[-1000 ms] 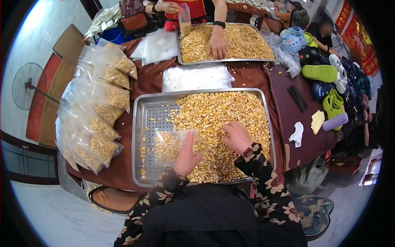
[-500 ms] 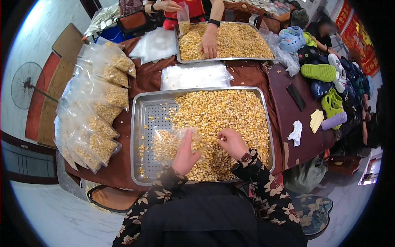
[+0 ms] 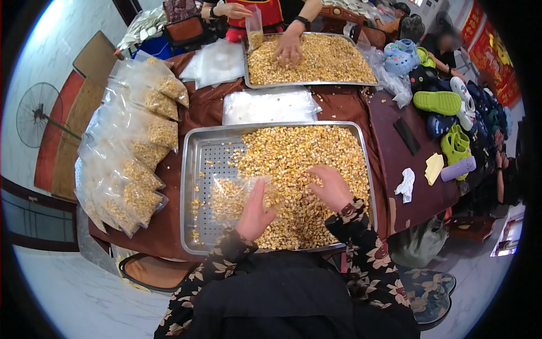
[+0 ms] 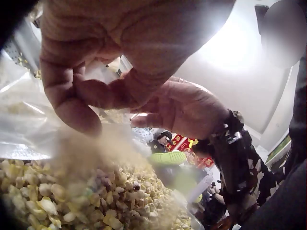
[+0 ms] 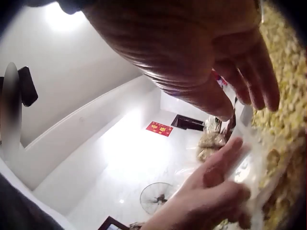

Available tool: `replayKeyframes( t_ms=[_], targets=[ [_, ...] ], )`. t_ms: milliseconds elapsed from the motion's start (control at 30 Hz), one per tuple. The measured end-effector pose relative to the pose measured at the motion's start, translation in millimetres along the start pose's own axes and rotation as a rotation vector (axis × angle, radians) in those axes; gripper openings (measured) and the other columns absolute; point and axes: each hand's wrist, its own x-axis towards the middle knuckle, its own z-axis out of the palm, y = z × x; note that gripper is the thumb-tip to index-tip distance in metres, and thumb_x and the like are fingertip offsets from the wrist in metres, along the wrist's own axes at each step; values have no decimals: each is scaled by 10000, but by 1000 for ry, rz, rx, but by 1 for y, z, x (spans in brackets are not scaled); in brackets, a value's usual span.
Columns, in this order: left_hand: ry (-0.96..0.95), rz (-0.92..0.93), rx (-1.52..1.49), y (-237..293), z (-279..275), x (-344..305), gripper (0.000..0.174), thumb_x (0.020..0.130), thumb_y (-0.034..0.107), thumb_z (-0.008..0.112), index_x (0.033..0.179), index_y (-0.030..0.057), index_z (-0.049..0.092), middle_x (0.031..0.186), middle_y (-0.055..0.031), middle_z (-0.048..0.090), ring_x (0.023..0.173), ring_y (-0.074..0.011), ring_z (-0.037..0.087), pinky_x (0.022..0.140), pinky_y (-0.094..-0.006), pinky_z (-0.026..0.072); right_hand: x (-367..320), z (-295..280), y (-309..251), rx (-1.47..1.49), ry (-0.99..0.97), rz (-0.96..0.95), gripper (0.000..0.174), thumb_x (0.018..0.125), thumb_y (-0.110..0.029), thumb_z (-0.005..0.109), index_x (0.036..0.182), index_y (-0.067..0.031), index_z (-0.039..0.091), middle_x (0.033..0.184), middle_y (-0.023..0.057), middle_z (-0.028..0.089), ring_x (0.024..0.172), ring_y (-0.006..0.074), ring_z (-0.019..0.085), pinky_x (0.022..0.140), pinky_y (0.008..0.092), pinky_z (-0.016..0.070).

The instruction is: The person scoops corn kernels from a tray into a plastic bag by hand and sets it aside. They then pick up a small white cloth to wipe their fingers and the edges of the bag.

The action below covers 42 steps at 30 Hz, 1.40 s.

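My left hand holds the mouth of a clear plastic bag partly filled with corn kernels. This bag lies in the near metal tray, at its left side. In the left wrist view the fingers curl at the plastic, close over the kernels. Loose corn kernels cover the middle and right of the tray. Above them hovers my right hand, thumb and fingers spread apart with nothing between them. The right wrist view shows its fingers extended beside the kernels.
Filled bags stand in a row at the left. Flat plastic bags lie beyond the tray. Opposite, a person's hand works in a far corn tray. At the right are clogs, a purple bottle and crumpled tissue.
My right hand brought its fingertips together near the bag, then moved right and spread them. My left hand and the bag have stayed put. Across the table, the other person's hand has lifted slightly.
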Motion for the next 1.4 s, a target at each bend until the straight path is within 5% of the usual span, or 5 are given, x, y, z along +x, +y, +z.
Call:
replayKeyframes(
  t_ms=[767, 867, 967, 1033, 1400],
  targets=[
    [0, 21, 28, -2, 4, 0, 718, 784, 123, 578, 1358, -69, 193, 1393, -291, 244, 1319, -386, 230, 1073, -379, 233, -2, 14, -36, 337, -171, 110, 235, 776, -176, 609, 942, -9, 617, 888, 138, 624, 809, 253, 606, 722, 332, 475],
    [82, 126, 175, -15, 8, 0, 772, 739, 72, 607, 1383, -39, 195, 1320, -205, 405, 679, -145, 497, 670, -280, 456, 5, 21, -67, 466, -216, 91, 251, 785, -172, 601, 985, -24, 627, 873, 138, 628, 795, 247, 607, 722, 330, 478],
    [74, 111, 124, -10, 3, -1, 777, 722, 39, 594, 1383, -37, 193, 1298, -198, 419, 680, -148, 497, 659, -280, 456, 10, 25, -69, 459, -177, 50, 240, 792, -145, 593, 995, -23, 632, 861, 136, 630, 763, 229, 604, 707, 316, 476],
    [-17, 7, -49, 5, -2, -3, 732, 774, 108, 597, 1361, -64, 195, 1390, -282, 256, 1319, -370, 236, 1070, -373, 235, 13, 15, -68, 460, -193, 129, 207, 803, -124, 589, 973, -16, 637, 829, 116, 631, 721, 190, 591, 673, 292, 466],
    [-34, -23, -27, 2, 0, -1, 744, 768, 120, 579, 1368, -60, 178, 1402, -280, 234, 1325, -371, 222, 1077, -372, 225, 15, -1, -21, -62, -70, 113, 235, 780, -138, 608, 985, -25, 633, 945, 131, 619, 902, 273, 567, 816, 355, 437]
  ],
)
